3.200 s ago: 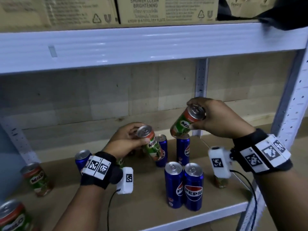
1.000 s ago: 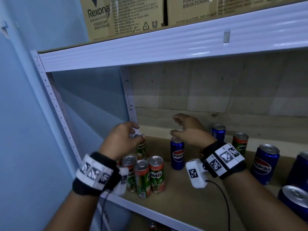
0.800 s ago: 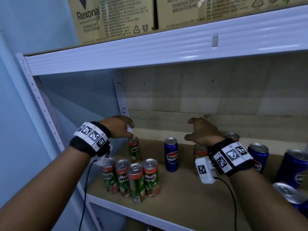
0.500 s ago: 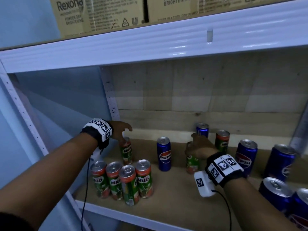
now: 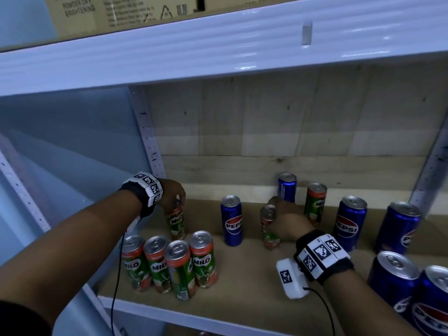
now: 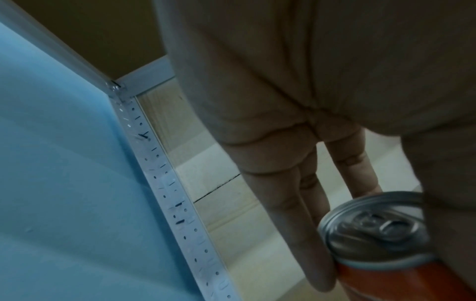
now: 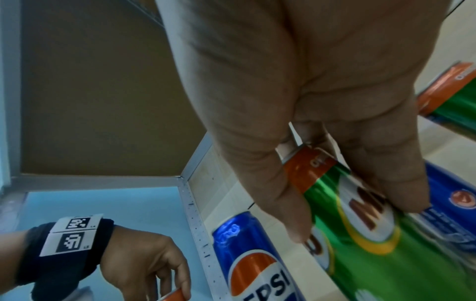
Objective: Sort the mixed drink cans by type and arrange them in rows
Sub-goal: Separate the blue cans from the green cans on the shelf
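Note:
My left hand [image 5: 172, 194] grips the top of a green Milo can [image 5: 177, 221] standing at the shelf's back left; its silver lid [image 6: 376, 226] shows between my fingers [image 6: 304, 234]. My right hand [image 5: 287, 220] is wrapped round another Milo can [image 5: 269, 227] mid-shelf, fingers [image 7: 291, 205] curled over its green side [image 7: 365, 230]. Several Milo cans [image 5: 169, 265] stand in a row at the front left. A Pepsi can [image 5: 231, 220] stands between my hands. More Pepsi cans [image 5: 349, 223] and one Milo can [image 5: 314, 203] stand to the right.
The wooden shelf board [image 5: 247, 280] has a white front rail [image 5: 184, 314] and perforated white uprights [image 5: 149, 139]. The white upper shelf [image 5: 218, 42] carries cardboard boxes [image 5: 121, 10]. Two Pepsi cans [image 5: 412, 292] crowd the near right corner. A blue wall [image 6: 64, 183] closes the left side.
The view has swung left from the earlier can cluster. My left hand has lowered onto the back-left Milo can. My right hand has closed round the mid-shelf Milo can.

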